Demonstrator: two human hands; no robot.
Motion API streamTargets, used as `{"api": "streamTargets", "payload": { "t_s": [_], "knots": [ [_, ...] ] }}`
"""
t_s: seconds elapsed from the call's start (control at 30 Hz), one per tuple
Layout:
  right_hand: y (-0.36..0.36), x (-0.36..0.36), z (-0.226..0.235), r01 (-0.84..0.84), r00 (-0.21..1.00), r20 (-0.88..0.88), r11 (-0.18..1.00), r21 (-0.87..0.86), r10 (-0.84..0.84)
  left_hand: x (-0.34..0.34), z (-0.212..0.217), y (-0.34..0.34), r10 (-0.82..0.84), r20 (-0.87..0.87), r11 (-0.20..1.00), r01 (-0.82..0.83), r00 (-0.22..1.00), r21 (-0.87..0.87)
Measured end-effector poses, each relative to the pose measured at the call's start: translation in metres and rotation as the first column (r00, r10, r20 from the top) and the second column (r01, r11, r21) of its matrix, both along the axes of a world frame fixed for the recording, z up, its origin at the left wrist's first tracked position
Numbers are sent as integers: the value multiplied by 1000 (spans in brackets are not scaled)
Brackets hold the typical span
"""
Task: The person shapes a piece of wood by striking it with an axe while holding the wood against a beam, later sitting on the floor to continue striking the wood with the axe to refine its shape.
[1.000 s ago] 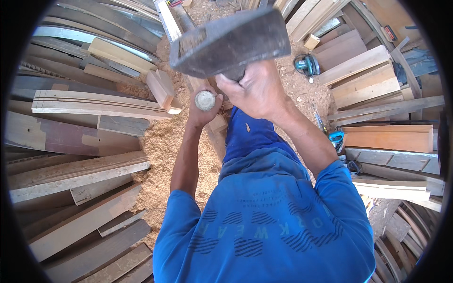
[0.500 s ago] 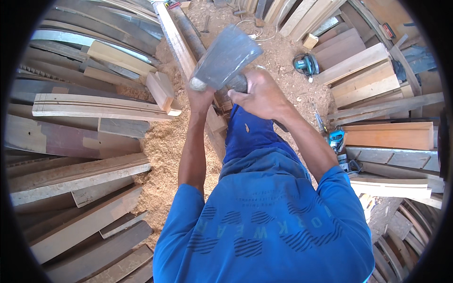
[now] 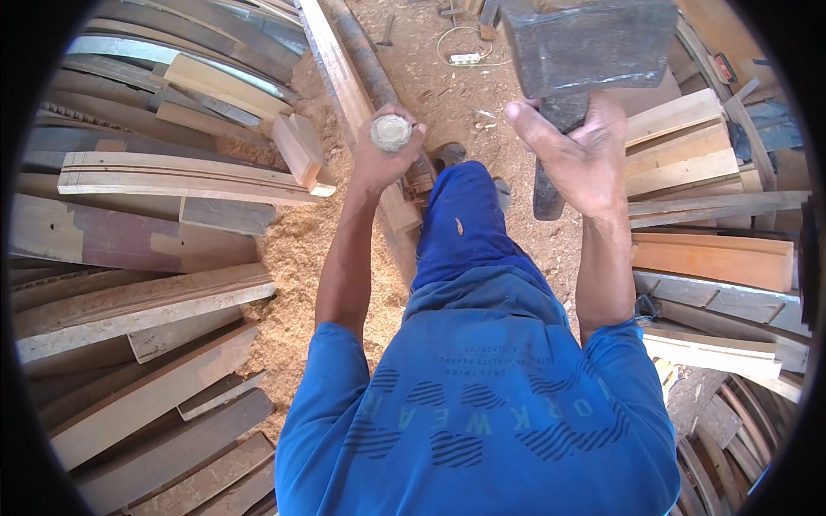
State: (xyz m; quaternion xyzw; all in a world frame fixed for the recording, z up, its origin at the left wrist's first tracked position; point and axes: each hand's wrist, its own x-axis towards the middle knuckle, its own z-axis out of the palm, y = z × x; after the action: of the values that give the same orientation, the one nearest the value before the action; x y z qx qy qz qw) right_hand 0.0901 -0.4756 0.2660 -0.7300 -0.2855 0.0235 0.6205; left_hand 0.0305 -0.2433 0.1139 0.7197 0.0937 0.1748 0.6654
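Brn floor holds wood shavings & wht pwr strip.

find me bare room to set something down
Open, though littered: floor between the dark beam and the mallet, short of the white power strip; also shavings between the left boards and left forearm. Crowded: those boards, the right boards, around the left hand.

Mallet: rose at the upper right of the frame, in the right hand.
Tool handle: stood at upper centre, in the left hand.
Timber: ran from the top edge to behind the left hand.
Power strip: lay between timber and mallet.
Shavings: spread left of centre, beside boards lining the left edge.
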Motion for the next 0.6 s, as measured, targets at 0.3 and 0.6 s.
{"api": "streamTargets", "payload": {
  "t_s": [0.3, 0.6],
  "knots": [
    [19, 0, 6, 124, 992, 99, 788, -603, -80, -4, -19, 4, -28, -17, 998, 29, 999, 62],
    [40, -10, -57, -48, 945, 233, 800, -598, 230, -33, -45, -7, -51, 69, 981, 37, 996, 188]
  ]
}}
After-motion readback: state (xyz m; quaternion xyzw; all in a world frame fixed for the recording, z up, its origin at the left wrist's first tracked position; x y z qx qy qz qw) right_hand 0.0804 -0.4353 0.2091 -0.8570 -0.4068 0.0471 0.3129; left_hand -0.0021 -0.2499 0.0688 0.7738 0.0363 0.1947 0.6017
